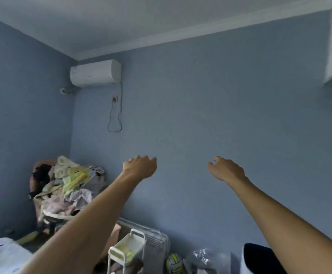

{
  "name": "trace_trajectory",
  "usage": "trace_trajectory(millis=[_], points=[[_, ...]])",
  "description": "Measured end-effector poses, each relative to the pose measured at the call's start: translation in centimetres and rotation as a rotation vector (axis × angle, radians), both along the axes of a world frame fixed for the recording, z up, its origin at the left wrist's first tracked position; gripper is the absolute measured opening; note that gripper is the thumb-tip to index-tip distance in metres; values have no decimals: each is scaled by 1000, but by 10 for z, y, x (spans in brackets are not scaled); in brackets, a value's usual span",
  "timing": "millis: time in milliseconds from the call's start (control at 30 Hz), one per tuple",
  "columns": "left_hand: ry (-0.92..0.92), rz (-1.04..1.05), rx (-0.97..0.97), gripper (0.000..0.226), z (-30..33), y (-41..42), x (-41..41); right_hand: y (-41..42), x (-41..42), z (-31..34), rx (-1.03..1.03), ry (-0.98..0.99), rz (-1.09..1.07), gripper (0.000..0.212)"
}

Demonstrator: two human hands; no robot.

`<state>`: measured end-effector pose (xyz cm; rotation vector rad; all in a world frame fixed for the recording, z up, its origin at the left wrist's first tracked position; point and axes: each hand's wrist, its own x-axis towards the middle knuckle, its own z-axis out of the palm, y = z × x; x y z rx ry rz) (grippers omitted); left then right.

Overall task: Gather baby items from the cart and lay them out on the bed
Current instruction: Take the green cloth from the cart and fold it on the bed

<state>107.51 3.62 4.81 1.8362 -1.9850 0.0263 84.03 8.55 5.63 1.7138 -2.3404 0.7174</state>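
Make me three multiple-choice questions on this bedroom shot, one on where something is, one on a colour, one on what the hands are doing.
1. Where is the air conditioner?
A. High on the wall near the corner
B. On the floor
C. On the bed

2. What colour is the wall?
A. Yellow
B. Blue-grey
C. Red

3. What are the left hand and right hand holding?
A. A towel each
B. The white cart between them
C. Nothing

Answers:
1. A, it is mounted just under the ceiling by the corner.
2. B, the whole wall reads blue-grey.
3. C, both arms are raised in front of the wall and nothing shows in either hand.
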Motion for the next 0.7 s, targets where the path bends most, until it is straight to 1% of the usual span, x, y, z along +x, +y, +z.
trace_trajectory(millis=[100, 200, 367, 433, 533, 700], points=[[7, -60, 22, 59, -9, -42, -71, -20, -79, -9, -23, -36, -85, 50], [-11, -100, 20, 56, -13, -82, -129, -58, -133, -17, -18, -55, -125, 48], [-54, -160, -38, 54, -17, -164, -203, -129, -188, -27, 4, -87, -141, 51], [-64, -183, -22, 55, -22, -201, -229, -155, -208, -28, -6, -79, -155, 50], [-80, -241, 13, 55, -26, -250, -263, -188, -233, -23, -2, -75, -192, 49], [-83, -291, -45, 55, -9, -338, -302, -256, -277, -3, -18, -115, -249, 50]])
